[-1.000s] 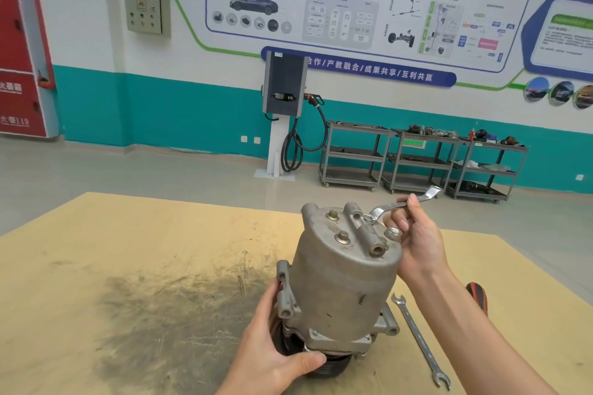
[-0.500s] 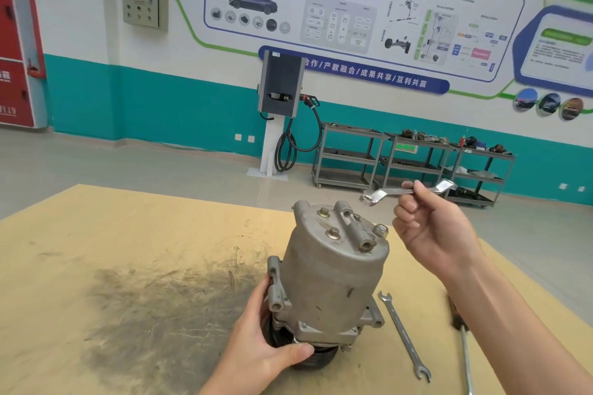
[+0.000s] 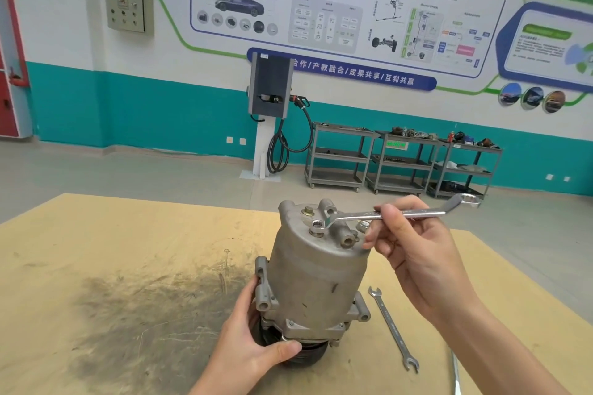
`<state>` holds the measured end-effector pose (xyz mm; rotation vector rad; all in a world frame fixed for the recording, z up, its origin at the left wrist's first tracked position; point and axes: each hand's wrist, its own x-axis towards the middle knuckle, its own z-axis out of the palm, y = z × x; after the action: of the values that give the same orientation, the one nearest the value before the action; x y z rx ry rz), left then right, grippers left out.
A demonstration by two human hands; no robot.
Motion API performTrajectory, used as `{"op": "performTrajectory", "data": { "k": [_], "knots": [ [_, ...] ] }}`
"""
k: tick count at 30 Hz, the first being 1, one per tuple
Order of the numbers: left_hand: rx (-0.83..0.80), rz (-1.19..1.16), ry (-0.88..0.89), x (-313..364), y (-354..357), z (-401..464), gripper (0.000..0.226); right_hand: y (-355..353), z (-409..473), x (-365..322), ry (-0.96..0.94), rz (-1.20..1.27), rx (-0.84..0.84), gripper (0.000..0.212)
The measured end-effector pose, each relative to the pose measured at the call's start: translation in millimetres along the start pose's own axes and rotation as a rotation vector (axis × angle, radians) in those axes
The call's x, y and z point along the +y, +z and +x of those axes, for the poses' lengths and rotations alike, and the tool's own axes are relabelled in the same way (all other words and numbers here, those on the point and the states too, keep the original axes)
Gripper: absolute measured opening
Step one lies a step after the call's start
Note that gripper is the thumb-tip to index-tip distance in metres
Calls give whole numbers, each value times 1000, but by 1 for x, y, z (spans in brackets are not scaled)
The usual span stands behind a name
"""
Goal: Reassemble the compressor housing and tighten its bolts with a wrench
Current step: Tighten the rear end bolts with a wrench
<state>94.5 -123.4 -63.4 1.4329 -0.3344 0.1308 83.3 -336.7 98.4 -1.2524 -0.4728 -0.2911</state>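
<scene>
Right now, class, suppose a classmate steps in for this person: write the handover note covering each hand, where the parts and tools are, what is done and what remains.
Left hand: grips the compressor at its base, steadying it upright on the table.
Right hand: holds the ring wrench mid-shank, its ring end sitting on a top bolt.
A spare open-ended wrench lies on the table to the right.
Done: housing is assembled, bolts are in place.
Left: tighten this bolt, then probably the others; their tightness cannot be judged.

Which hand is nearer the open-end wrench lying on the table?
Left. The left hand grips the compressor base, level with the open-end wrench. The right hand is raised above it, holding the ring wrench on a top bolt.
</scene>
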Motion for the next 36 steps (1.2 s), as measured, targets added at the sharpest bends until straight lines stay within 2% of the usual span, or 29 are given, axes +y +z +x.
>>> {"op": "performTrajectory", "data": {
  "k": [4, 8, 11, 18, 28, 31, 36],
  "knots": [
    [3, 4, 5, 1, 0, 0, 119, 4, -6, 3, -69, -60, 17, 20],
    [11, 26, 14, -3, 0, -1, 99, 5, -11, 12, -97, -71, 76, 22],
    [0, 23, 10, -2, 0, -1, 104, 3, -12, 14, -87, -55, 79, 21],
    [-12, 10, -6, -1, 0, -2, 111, -7, 6, 8, 74, 40, 23, 18],
    [9, 28, 0, 2, 1, -5, 102, 6, -11, 30, -46, 136, 180, 8],
    [9, 29, -15, 2, -1, -6, 113, 12, -14, 31, -66, 146, 163, 16],
    [15, 29, -37, 1, -5, -9, 119, 20, -20, 30, -81, 154, 77, 14]
  ]
}}
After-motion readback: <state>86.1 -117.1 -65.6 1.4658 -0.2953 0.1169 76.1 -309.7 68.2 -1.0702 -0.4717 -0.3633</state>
